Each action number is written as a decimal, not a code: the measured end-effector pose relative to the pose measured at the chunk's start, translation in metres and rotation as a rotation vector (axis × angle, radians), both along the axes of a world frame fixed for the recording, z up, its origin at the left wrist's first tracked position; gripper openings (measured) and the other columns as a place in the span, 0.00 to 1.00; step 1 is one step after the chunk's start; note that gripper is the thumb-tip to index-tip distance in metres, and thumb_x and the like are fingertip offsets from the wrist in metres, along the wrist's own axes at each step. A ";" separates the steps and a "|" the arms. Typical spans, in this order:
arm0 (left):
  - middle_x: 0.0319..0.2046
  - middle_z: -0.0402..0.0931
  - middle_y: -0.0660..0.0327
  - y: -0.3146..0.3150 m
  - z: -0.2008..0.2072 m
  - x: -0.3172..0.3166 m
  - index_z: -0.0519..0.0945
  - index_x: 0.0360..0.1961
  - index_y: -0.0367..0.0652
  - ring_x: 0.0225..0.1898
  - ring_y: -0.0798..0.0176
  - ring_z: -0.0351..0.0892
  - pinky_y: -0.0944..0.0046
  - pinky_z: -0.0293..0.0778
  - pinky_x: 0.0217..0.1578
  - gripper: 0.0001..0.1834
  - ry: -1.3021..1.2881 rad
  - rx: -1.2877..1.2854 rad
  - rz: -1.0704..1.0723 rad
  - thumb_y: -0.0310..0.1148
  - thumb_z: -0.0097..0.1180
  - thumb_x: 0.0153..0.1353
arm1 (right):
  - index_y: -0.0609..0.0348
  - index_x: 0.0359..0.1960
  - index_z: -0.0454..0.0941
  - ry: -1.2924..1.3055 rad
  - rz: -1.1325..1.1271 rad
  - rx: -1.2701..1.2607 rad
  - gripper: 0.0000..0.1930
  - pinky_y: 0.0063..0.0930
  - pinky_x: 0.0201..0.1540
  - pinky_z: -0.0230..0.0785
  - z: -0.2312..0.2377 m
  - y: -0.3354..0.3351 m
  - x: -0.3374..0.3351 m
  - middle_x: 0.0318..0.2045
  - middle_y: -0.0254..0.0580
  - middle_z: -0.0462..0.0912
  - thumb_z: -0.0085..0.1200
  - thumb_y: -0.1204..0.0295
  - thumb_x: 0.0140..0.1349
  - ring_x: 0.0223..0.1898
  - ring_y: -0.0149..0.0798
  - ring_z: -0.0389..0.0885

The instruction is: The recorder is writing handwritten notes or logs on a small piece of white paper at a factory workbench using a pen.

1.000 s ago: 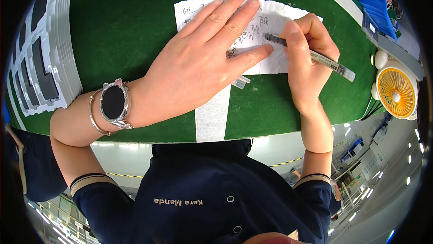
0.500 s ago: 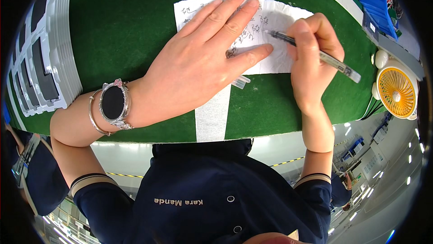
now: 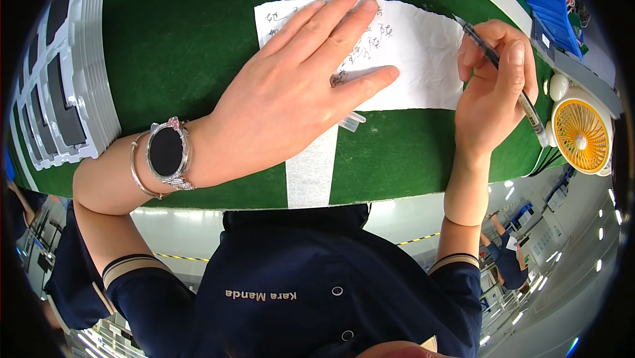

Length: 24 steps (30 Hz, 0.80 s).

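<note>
Flat on a sheet of white paper (image 3: 423,54) lies my left hand (image 3: 317,67), palm down with fingers spread, wearing a watch and a bangle at the wrist. Handwritten dark marks show on the paper around and beyond the fingers. My right hand (image 3: 496,87) grips a pen (image 3: 487,50) with a clear barrel and dark ink. It is at the paper's right edge, with the pen's tip pointing up and left, past the sheet's upper right corner. Partly under my left hand, a clear pen cap (image 3: 352,121) rests just below the paper.
A green table mat (image 3: 178,27) is crossed by a pale grey strip (image 3: 311,173). Stacked white trays (image 3: 79,93) with dark slots stand at the left. On the right are a small white fan (image 3: 582,134) with orange blades and a blue bin (image 3: 552,7). Other people stand in the background.
My right hand has moved right with the pen, away from the writing, and turned so that the pen tip leaves the written area. My left hand has stayed almost still.
</note>
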<state>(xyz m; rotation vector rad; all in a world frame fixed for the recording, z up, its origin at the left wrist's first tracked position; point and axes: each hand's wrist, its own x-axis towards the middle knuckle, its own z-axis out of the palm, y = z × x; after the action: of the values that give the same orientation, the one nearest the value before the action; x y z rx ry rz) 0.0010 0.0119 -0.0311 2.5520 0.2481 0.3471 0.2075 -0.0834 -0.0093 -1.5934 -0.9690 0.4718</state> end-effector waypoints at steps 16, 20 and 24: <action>0.65 0.58 0.44 0.000 0.001 0.001 0.78 0.54 0.54 0.65 0.41 0.58 0.45 0.63 0.58 0.33 -0.025 0.043 0.008 0.23 0.60 0.42 | 0.61 0.25 0.71 0.061 0.053 -0.084 0.10 0.12 0.25 0.53 -0.005 0.007 -0.018 0.19 0.23 0.71 0.55 0.74 0.64 0.22 0.16 0.62; 0.64 0.59 0.45 -0.001 -0.001 -0.002 0.78 0.54 0.53 0.65 0.41 0.58 0.45 0.63 0.58 0.32 -0.035 0.051 -0.001 0.24 0.59 0.43 | 0.62 0.25 0.74 0.064 0.032 -0.098 0.13 0.14 0.27 0.54 0.003 0.005 -0.014 0.21 0.27 0.74 0.52 0.68 0.66 0.23 0.18 0.63; 0.64 0.61 0.47 -0.001 0.002 -0.002 0.78 0.54 0.51 0.66 0.42 0.57 0.45 0.61 0.60 0.29 -0.018 0.056 -0.028 0.26 0.59 0.45 | 0.62 0.26 0.76 0.058 0.086 -0.120 0.16 0.17 0.28 0.56 0.011 -0.004 -0.015 0.23 0.30 0.76 0.49 0.64 0.67 0.24 0.21 0.65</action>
<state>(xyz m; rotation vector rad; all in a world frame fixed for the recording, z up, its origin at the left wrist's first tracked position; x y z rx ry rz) -0.0006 0.0106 -0.0294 2.6037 0.1976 0.3714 0.1923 -0.0875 0.0014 -1.6405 -0.9830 0.6432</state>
